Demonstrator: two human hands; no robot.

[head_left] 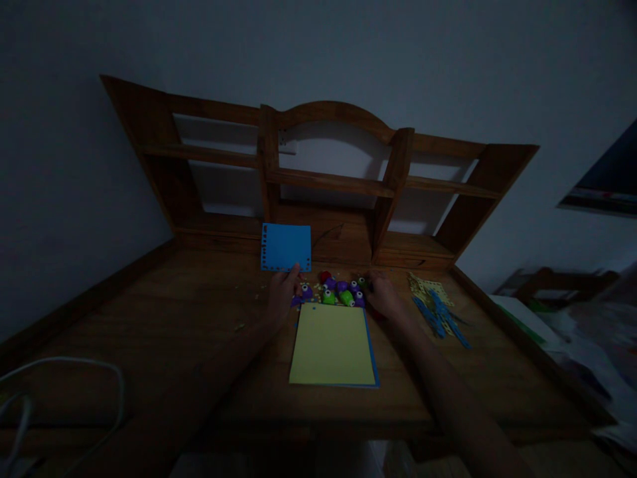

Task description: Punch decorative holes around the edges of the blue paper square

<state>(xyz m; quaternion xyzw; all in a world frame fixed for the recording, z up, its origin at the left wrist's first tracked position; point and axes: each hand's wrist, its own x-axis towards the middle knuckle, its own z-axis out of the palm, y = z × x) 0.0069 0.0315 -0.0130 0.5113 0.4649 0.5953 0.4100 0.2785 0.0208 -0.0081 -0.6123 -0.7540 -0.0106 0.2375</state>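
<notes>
My left hand pinches the lower edge of a blue sheet of paper, held upright. Small holes run down the sheet's left side and along its bottom. Beside that hand lies a purple figure with a round white eye. My right hand has its fingers curled around a small green figure with an eye, though dim light blurs the grip. Between the hands sits a cluster of similar purple figures and green figures, with a red piece behind them.
A stack of yellow paper with blue edges showing lies in front of the figures. Punched yellow and blue strips are piled at right. Small paper bits dot the desk. A wooden shelf stands behind; a white cable crosses the left.
</notes>
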